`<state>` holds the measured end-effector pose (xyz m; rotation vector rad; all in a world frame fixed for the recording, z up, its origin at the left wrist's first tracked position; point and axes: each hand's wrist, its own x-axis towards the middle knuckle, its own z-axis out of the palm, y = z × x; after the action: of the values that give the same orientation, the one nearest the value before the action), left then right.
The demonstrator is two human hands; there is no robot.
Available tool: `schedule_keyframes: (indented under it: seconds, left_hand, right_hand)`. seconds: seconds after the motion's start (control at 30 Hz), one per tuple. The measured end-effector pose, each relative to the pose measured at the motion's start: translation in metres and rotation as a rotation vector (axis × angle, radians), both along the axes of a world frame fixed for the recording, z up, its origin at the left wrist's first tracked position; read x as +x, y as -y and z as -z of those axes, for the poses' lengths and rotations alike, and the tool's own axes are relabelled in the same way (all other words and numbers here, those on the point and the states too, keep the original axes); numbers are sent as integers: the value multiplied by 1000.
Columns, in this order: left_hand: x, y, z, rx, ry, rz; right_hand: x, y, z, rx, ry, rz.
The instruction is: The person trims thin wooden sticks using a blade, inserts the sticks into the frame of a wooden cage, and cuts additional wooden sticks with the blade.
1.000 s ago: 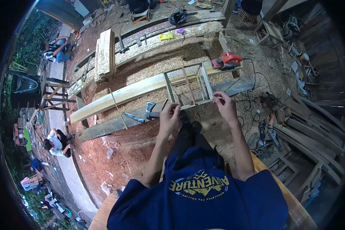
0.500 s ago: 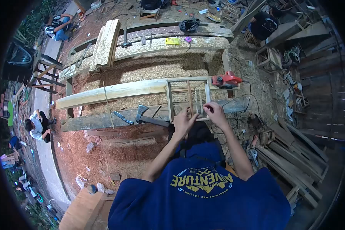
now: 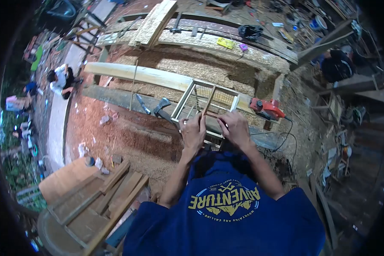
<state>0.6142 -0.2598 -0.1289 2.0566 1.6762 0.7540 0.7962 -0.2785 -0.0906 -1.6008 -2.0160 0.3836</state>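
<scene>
Toward the long pale wooden beam's [image 3: 145,74] right end, your rectangular wood-and-mesh frame [image 3: 184,100] appears joined; left hand [image 3: 193,133] and right hand [image 3: 237,129] curl at its near edge, grips unclear. Thin brown slat [image 3: 209,99] crosses it; remainder unclear.

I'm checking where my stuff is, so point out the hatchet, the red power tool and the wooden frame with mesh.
Hatchet [image 3: 163,103]: head view, on its metal head.
Red power tool [image 3: 267,109]: head view, on its body.
Wooden frame [image 3: 184,99]: head view, on its left rail.
</scene>
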Motion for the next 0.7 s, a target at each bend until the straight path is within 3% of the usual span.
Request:
schedule_keyframes:
  seconds: [0.13, 0.33, 0.5, 0.7]
  left_hand:
    - [6, 18, -33, -174, 105, -113]
    - [19, 42, -87, -98, 252, -292]
    - [36, 60, -104, -156, 310, -385]
    - [56, 69, -112, -129, 346, -372]
  right_hand:
    - [11, -18, -30, 78, 78, -145]
    - [13, -14, -77, 183, 126, -214]
    - [26, -8, -115, 231, 126, -238]
    - [45, 2, -123, 221, 144, -243]
